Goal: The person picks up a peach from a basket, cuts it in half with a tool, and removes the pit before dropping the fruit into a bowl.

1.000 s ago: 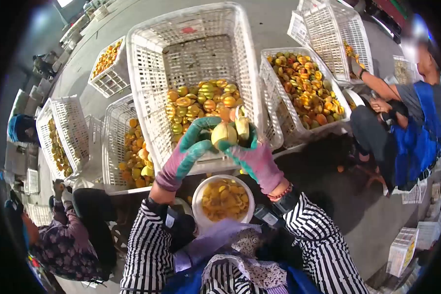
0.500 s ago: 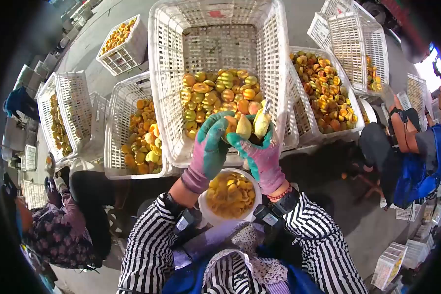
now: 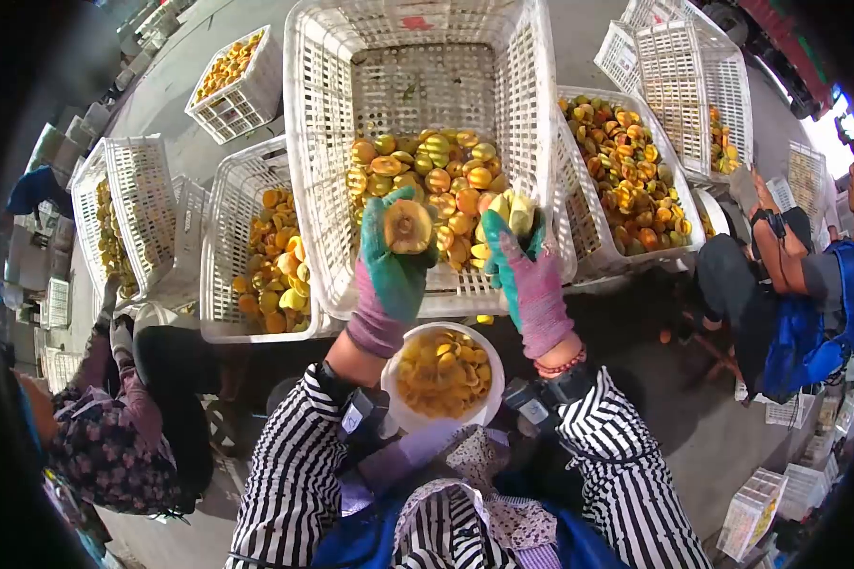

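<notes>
My left hand (image 3: 396,261), in a green and pink glove, is closed around a halved peach (image 3: 408,227). The brown hollow of its cut face is turned up towards me. To the right, my gloved right hand (image 3: 525,270) has its fingers curled round a pale yellow-green piece (image 3: 515,210); I cannot tell whether this is fruit or a tool's handle. Both hands are over the near part of a large white crate (image 3: 304,123), where many orange and yellow-green peaches (image 3: 446,175) lie. Below them, between my forearms, stands a white bucket (image 3: 492,398) of yellow fruit pieces (image 3: 443,372).
More white crates stand around: one with cut fruit at left (image 3: 220,218), another full one at right (image 3: 669,180). Stacked crates (image 3: 142,204) are farther left. A person in a flowered top (image 3: 114,446) is on the left; another with a blue apron (image 3: 816,322) is on the right.
My hands were together over the crate's near edge and have moved apart. The peach half is now turned face up in my left hand. A small yellow bit now shows below the crate's edge.
</notes>
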The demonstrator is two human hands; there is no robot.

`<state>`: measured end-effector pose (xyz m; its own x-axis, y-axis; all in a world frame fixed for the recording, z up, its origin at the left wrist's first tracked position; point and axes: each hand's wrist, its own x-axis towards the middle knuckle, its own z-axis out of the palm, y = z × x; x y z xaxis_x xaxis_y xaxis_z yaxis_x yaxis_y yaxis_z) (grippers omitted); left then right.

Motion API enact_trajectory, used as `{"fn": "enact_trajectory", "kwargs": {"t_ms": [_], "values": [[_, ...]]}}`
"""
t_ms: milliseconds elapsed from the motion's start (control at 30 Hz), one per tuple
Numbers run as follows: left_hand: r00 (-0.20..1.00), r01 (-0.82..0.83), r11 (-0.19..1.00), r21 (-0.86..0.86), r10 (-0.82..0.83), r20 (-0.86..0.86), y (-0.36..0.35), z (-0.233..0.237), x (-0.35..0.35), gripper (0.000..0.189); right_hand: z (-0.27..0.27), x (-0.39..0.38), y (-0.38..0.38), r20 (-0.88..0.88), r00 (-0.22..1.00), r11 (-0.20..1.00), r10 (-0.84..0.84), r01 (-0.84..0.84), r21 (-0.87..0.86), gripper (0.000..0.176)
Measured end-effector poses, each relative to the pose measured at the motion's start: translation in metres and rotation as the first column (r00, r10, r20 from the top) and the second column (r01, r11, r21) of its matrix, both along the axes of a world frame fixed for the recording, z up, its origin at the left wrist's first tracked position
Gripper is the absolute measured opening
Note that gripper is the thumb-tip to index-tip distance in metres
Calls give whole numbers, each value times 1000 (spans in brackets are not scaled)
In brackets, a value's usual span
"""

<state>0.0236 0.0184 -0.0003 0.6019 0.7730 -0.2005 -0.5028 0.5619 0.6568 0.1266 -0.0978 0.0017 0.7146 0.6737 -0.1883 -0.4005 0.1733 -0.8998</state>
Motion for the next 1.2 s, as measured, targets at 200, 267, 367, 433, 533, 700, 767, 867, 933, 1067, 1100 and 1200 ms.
{"fn": "enact_trajectory", "kwargs": {"t_ms": [200,267,367,433,533,700,767,867,933,1067,1100,1200], "values": [[981,196,972,131,-194,-24,11,-12,-11,54,11,-17,-14,733,611,945,299,-83,-316,42],[961,261,897,357,-276,-9,13,-18,-9,56,6,-29,-12,889,368,944,272,77,-321,40],[979,112,865,489,-11,-205,-6,-7,-5,56,12,-34,-13,848,420,916,325,85,-393,36],[972,137,805,577,2,-234,-5,-7,-6,56,11,-34,-14,882,372,930,290,109,-352,33],[951,172,698,695,66,-301,-9,-4,-7,41,13,-36,-18,886,334,922,321,104,-373,33],[922,156,576,803,208,-328,-10,-8,-9,39,4,-38,-21,807,313,840,501,48,-540,47],[921,140,549,824,233,-312,-13,8,-9,40,-3,-37,-20,841,284,870,460,48,-491,46],[903,191,553,811,226,-367,-14,17,-14,45,2,-38,-22,866,304,912,398,-26,-410,44],[911,233,396,888,230,-341,-11,18,-18,50,21,-34,-21,536,511,736,672,-387,-555,44],[915,291,563,773,71,-397,-13,31,-23,58,20,-42,-24,707,567,902,422,-344,-263,44],[905,316,557,768,67,-421,-14,36,-23,58,28,-40,-25,599,584,835,548,-424,-350,44],[864,407,638,654,-35,-502,-14,36,-28,57,30,-38,-30,550,503,744,666,-499,-445,37]]}}
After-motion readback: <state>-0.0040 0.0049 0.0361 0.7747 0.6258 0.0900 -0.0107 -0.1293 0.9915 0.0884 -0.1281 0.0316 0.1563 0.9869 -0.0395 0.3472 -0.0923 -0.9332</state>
